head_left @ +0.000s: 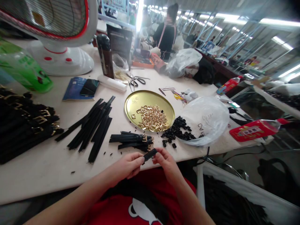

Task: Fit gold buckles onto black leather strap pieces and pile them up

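Note:
A short black strap [150, 154] is held between my two hands near the table's front edge. My left hand [131, 164] pinches its left end with the thumb on top. At its right end, the fingers of my right hand [165, 159] are closed on the strap. Just beyond lie black straps with gold buckles [132, 139]. Behind them a gold oval tray [133, 100] carries a heap of loose gold buckles [153, 118]. Small black loops [179, 128] spill from a clear plastic bag [203, 122] on the right. Long black strips [93, 125] lie to the left.
A large pile of buckled black straps [25, 125] covers the far left, below a green bottle [23, 67] and a white heater [63, 59]. Scissors [137, 80] lie behind the tray. A red bottle [255, 129] is at the right edge. A person [166, 34] stands in the background.

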Motion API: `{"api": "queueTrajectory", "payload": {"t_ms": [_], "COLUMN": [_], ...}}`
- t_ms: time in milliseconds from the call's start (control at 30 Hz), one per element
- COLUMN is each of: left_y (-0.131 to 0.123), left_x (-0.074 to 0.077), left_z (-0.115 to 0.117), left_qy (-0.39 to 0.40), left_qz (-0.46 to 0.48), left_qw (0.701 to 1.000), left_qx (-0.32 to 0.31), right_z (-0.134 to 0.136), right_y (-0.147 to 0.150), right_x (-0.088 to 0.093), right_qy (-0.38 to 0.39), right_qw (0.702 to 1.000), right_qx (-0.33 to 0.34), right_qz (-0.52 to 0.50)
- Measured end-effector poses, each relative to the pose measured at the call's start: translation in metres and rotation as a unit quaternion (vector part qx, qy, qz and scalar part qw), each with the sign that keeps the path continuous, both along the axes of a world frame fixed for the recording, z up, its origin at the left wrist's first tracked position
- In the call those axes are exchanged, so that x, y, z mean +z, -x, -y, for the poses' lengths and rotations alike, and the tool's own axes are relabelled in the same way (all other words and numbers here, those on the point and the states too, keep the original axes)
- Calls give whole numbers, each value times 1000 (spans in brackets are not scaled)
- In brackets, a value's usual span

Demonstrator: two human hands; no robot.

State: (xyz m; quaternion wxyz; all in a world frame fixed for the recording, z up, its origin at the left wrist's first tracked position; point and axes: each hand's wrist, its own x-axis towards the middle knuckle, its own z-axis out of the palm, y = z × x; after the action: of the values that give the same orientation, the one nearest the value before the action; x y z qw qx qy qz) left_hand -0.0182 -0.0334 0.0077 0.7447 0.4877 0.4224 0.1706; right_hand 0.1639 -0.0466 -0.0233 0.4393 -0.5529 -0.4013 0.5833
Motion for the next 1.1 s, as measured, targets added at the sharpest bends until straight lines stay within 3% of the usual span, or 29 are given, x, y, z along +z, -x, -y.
{"api": "queueTrajectory", "payload": {"t_ms": [67, 133, 267, 333, 467, 600, 767, 1100], "left_y": [1, 1, 1, 3, 7, 7, 9, 22], "left_x": [1, 1, -1, -4, -6, -1, -2, -2], "left_z": [0, 0, -4, -7, -15, -20, -25, -16], "left_qy": [15, 24, 36, 48, 76, 91, 107, 59], "left_qz": [-7, -16, -15, -8, -5, -10, -9, 11], "left_qw": [999, 998, 996, 995, 994, 993, 991, 992], "left_qx": [28, 54, 84, 83, 76, 74, 74, 112], "right_z": [-24, -54, -113, -135, -159, -163, -163, -150], "right_y": [-22, -41, -54, -48, -36, -33, -35, -32], "right_x": [3, 3, -3, -8, -12, -10, -9, 10], "right_qy": [-59, -126, -183, -182, -177, -175, -176, -207], "right_qw": [990, 956, 831, 803, 779, 765, 769, 829], "right_qx": [-30, -39, 35, 70, 127, 150, 145, 78], "right_qz": [123, 262, 525, 564, 588, 601, 598, 513]}}
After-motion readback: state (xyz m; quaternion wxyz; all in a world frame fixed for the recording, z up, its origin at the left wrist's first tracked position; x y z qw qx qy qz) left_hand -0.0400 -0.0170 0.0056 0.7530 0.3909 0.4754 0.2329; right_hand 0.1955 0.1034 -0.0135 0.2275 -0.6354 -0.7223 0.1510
